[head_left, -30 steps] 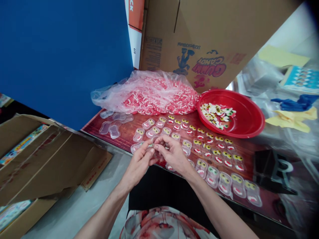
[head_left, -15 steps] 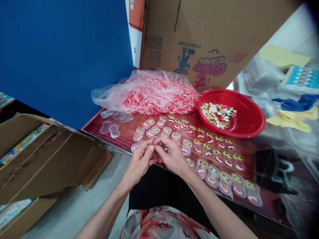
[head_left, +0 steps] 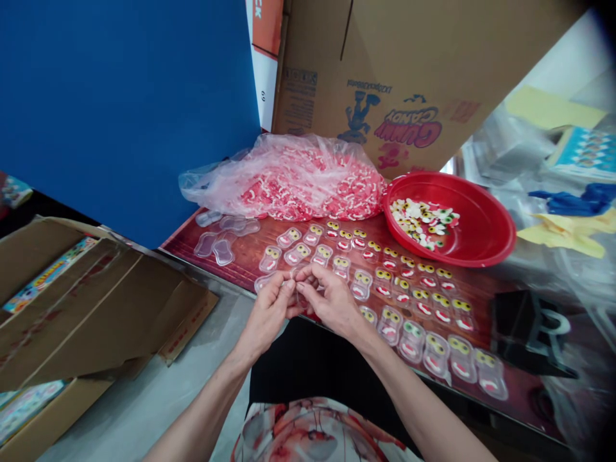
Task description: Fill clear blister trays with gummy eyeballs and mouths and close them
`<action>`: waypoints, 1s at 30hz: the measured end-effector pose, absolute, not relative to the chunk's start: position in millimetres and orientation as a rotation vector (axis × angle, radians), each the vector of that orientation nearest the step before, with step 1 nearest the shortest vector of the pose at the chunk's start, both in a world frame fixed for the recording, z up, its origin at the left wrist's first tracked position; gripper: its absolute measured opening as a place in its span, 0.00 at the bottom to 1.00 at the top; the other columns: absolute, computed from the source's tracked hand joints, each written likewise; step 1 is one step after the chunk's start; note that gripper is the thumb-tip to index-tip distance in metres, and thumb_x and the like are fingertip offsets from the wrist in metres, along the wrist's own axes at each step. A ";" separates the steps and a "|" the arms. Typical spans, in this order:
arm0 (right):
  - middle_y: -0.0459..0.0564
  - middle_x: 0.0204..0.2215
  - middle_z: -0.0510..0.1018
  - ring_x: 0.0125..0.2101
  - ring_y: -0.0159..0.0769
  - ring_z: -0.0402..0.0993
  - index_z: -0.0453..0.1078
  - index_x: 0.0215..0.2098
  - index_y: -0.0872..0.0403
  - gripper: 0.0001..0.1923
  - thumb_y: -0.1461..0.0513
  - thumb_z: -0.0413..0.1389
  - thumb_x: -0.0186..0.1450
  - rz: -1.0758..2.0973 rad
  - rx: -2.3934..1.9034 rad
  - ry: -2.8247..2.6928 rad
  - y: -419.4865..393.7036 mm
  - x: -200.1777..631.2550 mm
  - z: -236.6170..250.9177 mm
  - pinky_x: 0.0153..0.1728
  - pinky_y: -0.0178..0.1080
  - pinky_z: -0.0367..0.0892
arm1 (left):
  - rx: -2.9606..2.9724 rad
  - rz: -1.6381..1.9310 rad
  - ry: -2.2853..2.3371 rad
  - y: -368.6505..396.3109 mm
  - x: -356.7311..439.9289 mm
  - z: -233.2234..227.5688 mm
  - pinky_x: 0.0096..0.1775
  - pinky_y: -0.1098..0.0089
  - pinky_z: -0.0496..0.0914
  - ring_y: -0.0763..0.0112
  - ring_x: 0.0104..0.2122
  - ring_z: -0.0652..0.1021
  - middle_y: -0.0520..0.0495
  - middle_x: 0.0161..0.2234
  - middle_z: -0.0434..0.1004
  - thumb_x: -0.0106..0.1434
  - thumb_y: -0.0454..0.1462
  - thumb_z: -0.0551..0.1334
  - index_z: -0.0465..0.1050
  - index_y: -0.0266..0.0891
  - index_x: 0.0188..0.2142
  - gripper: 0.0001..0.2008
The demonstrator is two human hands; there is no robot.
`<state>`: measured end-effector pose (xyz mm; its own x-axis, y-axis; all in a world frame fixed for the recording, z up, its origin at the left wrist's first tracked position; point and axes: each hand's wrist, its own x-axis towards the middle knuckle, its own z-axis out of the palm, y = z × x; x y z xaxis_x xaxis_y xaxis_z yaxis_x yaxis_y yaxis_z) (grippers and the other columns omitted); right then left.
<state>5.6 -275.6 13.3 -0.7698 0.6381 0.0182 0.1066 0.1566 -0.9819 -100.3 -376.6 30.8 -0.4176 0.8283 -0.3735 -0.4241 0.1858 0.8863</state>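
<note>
My left hand [head_left: 267, 312] and my right hand [head_left: 329, 300] meet at the near edge of the dark red table [head_left: 240, 253], fingertips together on a small clear plastic candy tray [head_left: 299, 290]. Most of that tray is hidden by my fingers. Rows of filled clear trays [head_left: 409, 295] with eye and mouth gummies lie to the right of my hands. A few empty trays [head_left: 222, 247] lie to the left.
A plastic bag of red-and-white gummies [head_left: 293, 179] lies at the back. A red bowl [head_left: 486, 224] with eye gummies stands to the right. A gummy candy carton [head_left: 399, 77] leans behind. Open cardboard boxes [head_left: 81, 301] sit at the left. A black block [head_left: 527, 324] rests at the right.
My hands stay together at the table edge, fingers shifting slightly on the small tray. The view has drifted a little.
</note>
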 end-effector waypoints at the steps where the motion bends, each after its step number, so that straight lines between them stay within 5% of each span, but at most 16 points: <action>1: 0.43 0.29 0.72 0.28 0.30 0.69 0.69 0.37 0.51 0.03 0.61 0.56 0.65 1.713 -0.702 -1.977 -275.2 5.8 13.3 0.28 0.32 0.68 | 0.433 1.469 1.397 -376.5 -101.2 30.6 0.37 0.69 0.77 0.70 0.33 0.81 0.46 0.38 0.80 0.60 0.50 0.67 0.72 0.38 0.42 0.19; 12: 0.42 0.27 0.69 0.24 0.28 0.68 0.68 0.37 0.51 0.03 0.61 0.56 0.64 1.867 -0.734 -1.894 -276.8 4.2 9.5 0.20 0.30 0.68 | 0.462 1.445 1.394 -376.8 -103.7 27.9 0.36 0.69 0.77 0.71 0.31 0.80 0.46 0.38 0.80 0.60 0.50 0.67 0.71 0.37 0.42 0.21; 30: 0.42 0.27 0.70 0.26 0.29 0.68 0.68 0.35 0.52 0.03 0.62 0.56 0.62 1.858 -0.741 -1.904 -274.5 3.8 7.8 0.25 0.31 0.67 | 0.582 1.389 1.417 -375.2 -103.6 23.6 0.37 0.68 0.77 0.66 0.37 0.81 0.41 0.47 0.79 0.63 0.50 0.63 0.70 0.36 0.55 0.27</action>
